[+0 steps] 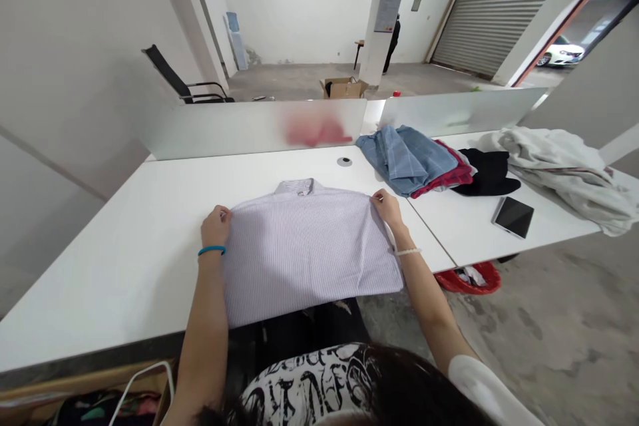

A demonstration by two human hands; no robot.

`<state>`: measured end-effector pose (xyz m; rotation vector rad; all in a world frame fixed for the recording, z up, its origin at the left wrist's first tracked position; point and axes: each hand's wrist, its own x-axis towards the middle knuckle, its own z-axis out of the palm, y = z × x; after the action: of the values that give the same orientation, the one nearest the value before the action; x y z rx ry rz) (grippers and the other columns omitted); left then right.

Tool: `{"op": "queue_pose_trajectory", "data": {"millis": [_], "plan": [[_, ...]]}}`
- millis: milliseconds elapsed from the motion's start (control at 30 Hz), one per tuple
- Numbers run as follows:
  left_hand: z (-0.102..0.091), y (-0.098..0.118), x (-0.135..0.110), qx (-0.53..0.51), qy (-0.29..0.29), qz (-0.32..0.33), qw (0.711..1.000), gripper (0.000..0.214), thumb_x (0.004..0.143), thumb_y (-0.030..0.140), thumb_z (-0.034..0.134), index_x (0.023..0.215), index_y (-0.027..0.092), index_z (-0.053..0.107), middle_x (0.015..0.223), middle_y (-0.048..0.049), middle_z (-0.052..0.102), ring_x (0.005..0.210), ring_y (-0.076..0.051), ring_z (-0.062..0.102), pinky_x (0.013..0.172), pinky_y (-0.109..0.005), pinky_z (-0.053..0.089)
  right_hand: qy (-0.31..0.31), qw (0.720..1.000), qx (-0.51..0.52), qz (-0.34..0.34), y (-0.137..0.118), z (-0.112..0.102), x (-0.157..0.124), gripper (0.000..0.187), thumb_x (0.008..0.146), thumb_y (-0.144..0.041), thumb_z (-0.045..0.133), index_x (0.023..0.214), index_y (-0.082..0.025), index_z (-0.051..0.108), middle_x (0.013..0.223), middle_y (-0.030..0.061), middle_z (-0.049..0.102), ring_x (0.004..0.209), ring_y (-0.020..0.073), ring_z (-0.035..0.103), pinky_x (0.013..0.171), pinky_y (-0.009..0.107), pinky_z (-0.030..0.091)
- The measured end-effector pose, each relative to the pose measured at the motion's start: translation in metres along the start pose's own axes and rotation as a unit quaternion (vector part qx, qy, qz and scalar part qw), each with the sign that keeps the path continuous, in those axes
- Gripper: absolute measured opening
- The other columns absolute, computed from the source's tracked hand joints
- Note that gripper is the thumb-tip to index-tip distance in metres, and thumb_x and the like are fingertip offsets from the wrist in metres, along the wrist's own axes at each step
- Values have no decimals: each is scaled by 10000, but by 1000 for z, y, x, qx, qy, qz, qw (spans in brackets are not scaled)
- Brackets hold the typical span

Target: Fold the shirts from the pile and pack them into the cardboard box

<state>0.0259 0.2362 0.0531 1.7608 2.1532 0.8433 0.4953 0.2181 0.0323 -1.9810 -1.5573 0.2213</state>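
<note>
A pale striped collared shirt lies spread on the white table, its collar at the far side and its near edge at the table's front. My left hand, with a blue band at the wrist, pinches the shirt's left shoulder corner. At the opposite shoulder, my right hand pinches the cloth between thumb and fingers; a light bracelet circles that wrist. Both arms reach forward along the shirt's sides.
Right of the shirt lie folded blue clothes, a red garment, a black garment, a tablet-like device and a pale cloth heap. Frosted dividers line the back. A red-lined bin stands below.
</note>
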Motion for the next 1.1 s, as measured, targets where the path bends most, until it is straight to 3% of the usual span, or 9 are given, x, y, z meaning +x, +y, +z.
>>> {"op": "queue_pose_trajectory", "data": {"millis": [167,300,433,567,700,800,900,1000,1100], "plan": [[0,23,9,14,21,36,999,267,879,244,347,986,141,569,995,-96,636,908,-193,569,796,-306,454,22,1000,-7,7,-14,3,15,230,849,-215,469,1016,-126,600,1009,125,673,903,206,610,805,300,423],[-6,39,0,41,12,58,997,308,869,264,409,1085,101,555,1103,-150,609,1074,-270,531,942,-415,409,30,999,13,-12,-23,-5,-4,361,839,-245,505,1168,-100,539,1120,173,629,974,225,596,832,314,427],[2,54,-65,63,-9,157,986,439,917,336,345,1223,68,509,1273,-217,540,1240,-316,450,1046,-467,349,40,992,120,11,-10,-32,-74,300,880,-419,443,943,-175,607,898,110,686,749,197,632,718,293,458],[37,64,-143,59,-87,290,951,484,950,352,264,1378,198,429,1438,-104,427,1366,-268,315,1112,-501,265,34,971,175,156,13,-46,-169,437,853,-594,400,662,-228,544,479,12,553,441,167,519,513,284,418],[65,60,-169,125,-108,346,924,530,940,404,299,1391,160,433,1462,-129,373,1370,-335,287,1092,-563,247,14,932,269,243,12,-35,-225,474,792,-677,429,746,-225,562,454,4,550,376,176,492,409,286,383],[72,56,-166,156,-99,365,912,556,934,434,323,1401,148,417,1474,-135,341,1374,-345,272,1095,-567,230,-2,934,268,235,-2,-27,-225,494,777,-674,461,841,-202,592,551,28,623,384,170,515,416,286,398],[73,54,-164,167,-91,373,908,557,933,433,328,1405,147,411,1474,-135,338,1375,-340,271,1095,-559,239,-48,940,266,208,-14,-27,-210,500,797,-663,437,762,-191,600,544,27,619,361,148,497,418,277,396],[72,54,-165,171,-87,371,909,544,935,432,327,1403,170,417,1475,-121,342,1370,-331,288,1090,-549,260,-109,924,309,197,-19,-28,-198,516,826,-654,388,680,-191,563,475,4,566,365,148,509,431,270,415],[69,59,-162,164,-92,364,912,514,946,411,306,1363,162,475,1441,-122,403,1340,-333,346,1073,-547,295,-128,908,340,210,-19,-24,-195,431,779,-624,515,727,-196,528,502,-19,560,448,169,570,465,275,461]]}}
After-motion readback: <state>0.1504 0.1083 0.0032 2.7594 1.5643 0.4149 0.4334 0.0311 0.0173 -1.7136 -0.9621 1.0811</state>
